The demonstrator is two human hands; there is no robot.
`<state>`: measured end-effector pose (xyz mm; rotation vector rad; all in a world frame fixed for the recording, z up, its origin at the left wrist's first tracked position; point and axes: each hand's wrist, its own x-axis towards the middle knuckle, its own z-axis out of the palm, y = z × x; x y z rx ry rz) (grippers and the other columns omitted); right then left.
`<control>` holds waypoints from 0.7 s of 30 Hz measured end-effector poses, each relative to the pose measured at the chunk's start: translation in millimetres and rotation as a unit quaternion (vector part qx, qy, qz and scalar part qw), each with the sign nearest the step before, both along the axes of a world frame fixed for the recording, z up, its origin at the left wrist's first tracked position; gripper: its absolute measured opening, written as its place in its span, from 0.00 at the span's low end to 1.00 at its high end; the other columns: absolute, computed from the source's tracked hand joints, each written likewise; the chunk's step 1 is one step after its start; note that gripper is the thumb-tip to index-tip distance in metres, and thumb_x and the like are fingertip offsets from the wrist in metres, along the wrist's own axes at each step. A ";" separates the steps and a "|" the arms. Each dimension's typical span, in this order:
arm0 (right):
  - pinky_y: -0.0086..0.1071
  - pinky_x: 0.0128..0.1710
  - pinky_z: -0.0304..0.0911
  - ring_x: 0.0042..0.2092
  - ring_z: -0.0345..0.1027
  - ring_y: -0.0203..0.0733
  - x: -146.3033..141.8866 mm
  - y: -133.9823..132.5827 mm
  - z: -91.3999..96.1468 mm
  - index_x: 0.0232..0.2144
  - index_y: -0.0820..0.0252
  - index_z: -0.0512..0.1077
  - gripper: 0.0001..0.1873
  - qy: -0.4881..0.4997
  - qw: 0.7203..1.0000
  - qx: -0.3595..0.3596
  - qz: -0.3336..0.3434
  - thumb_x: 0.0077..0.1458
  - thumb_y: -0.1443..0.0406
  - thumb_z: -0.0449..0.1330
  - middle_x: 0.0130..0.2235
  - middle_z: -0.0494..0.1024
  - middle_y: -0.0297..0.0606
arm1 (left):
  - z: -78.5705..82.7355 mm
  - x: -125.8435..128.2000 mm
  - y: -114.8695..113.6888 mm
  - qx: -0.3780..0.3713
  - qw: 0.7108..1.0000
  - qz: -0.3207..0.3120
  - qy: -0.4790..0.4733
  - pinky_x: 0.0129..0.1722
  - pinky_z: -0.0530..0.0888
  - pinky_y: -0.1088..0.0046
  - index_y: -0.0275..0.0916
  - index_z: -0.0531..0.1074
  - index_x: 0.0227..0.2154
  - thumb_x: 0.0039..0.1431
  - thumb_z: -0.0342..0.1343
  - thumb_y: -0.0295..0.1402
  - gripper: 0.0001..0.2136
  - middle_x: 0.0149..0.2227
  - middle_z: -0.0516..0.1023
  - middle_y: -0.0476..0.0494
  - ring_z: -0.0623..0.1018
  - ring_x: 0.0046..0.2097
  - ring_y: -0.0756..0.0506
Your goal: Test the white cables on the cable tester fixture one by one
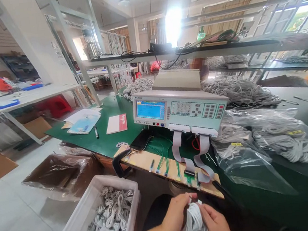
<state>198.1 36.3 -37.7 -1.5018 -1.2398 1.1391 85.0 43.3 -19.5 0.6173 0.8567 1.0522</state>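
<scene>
A coiled bundle of white cable (193, 219) hangs between my two hands at the bottom of the view. My left hand (177, 212) is closed around its upper left side, fingertips near a small white end piece. On the other side my right hand (213, 219) pinches the bundle near its top. Just beyond them lies a wooden board (159, 170) along the table edge, with small connectors, green wires and grey ribbon cables (177, 146) on it. The ribbons run up to a bench tester (180, 107) with a lit blue screen.
At lower left stands a white plastic bin (134, 187) holding several coiled cables; behind it is a bag-lined cardboard box (58, 173). Clear bags of cable bundles (285, 138) lie on the right. Papers (84, 122), a pen and a notebook (116, 124) rest on the green table (104, 142).
</scene>
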 end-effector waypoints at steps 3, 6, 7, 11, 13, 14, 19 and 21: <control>0.26 0.22 0.56 0.22 0.60 0.37 -5.9 -6.8 -7.7 0.18 0.63 0.69 0.18 -0.007 0.999 -0.017 0.043 0.44 0.53 0.53 0.17 0.69 0.32 | -3.1 -14.9 -12.0 0.089 0.989 -0.070 0.100 0.34 0.63 0.74 0.37 0.64 0.44 0.36 0.58 0.44 0.29 0.36 0.71 0.43 0.68 0.34 0.47; 0.26 0.20 0.51 0.21 0.60 0.37 -6.4 -9.3 -14.8 0.14 0.61 0.67 0.19 -0.084 0.992 -0.028 0.094 0.45 0.53 0.52 0.15 0.69 0.33 | -12.2 -47.7 -10.6 0.167 0.934 -0.169 0.269 0.32 0.64 0.74 0.42 0.65 0.43 0.30 0.62 0.39 0.30 0.33 0.72 0.47 0.69 0.31 0.47; 0.26 0.19 0.51 0.19 0.60 0.37 -5.2 -9.8 -16.4 0.13 0.61 0.67 0.20 -0.109 0.987 -0.043 0.113 0.45 0.53 0.52 0.14 0.69 0.33 | -16.9 -61.0 -8.5 0.183 0.903 -0.208 0.328 0.32 0.64 0.72 0.44 0.68 0.40 0.31 0.62 0.38 0.26 0.30 0.72 0.47 0.69 0.31 0.46; 0.26 0.19 0.51 0.16 0.60 0.36 -5.2 -9.8 -15.4 0.16 0.61 0.69 0.19 -0.074 0.976 -0.129 0.159 0.46 0.54 0.52 0.10 0.68 0.32 | -37.0 -96.8 -5.3 0.201 0.760 -0.281 0.550 0.40 0.59 0.58 0.43 0.73 0.24 0.12 0.66 0.29 0.23 0.27 0.72 0.43 0.68 0.37 0.34; 0.26 0.19 0.52 0.17 0.61 0.35 -12.8 -8.4 -10.5 0.21 0.63 0.71 0.18 0.025 0.980 -0.149 0.134 0.45 0.54 0.53 0.13 0.69 0.32 | -41.2 -92.9 -9.1 0.205 0.763 -0.272 0.550 0.42 0.57 0.55 0.42 0.72 0.29 0.10 0.66 0.29 0.30 0.34 0.72 0.39 0.65 0.42 0.31; 0.26 0.20 0.54 0.19 0.62 0.35 -17.9 -7.7 -7.2 0.23 0.62 0.71 0.17 0.083 0.980 -0.149 0.102 0.46 0.54 0.53 0.16 0.71 0.32 | -41.4 -85.6 -11.4 0.210 0.794 -0.263 0.507 0.43 0.57 0.56 0.42 0.70 0.35 0.13 0.67 0.32 0.34 0.37 0.71 0.38 0.65 0.43 0.32; 0.28 0.32 0.61 0.34 0.66 0.39 -30.1 -7.0 10.3 0.32 0.58 0.70 0.14 0.268 0.955 -0.111 -0.061 0.47 0.56 0.54 0.31 0.73 0.33 | -34.0 -36.5 -12.5 0.150 0.960 -0.148 0.182 0.39 0.63 0.69 0.39 0.61 0.45 0.33 0.62 0.38 0.31 0.39 0.70 0.41 0.69 0.40 0.43; 0.30 0.35 0.60 0.36 0.65 0.40 -22.3 -8.2 14.8 0.35 0.58 0.70 0.15 0.267 0.957 -0.097 -0.057 0.45 0.57 0.56 0.34 0.73 0.35 | -28.7 -27.6 -8.9 0.099 0.986 -0.123 0.061 0.38 0.64 0.69 0.37 0.63 0.41 0.38 0.59 0.39 0.24 0.36 0.71 0.42 0.70 0.37 0.45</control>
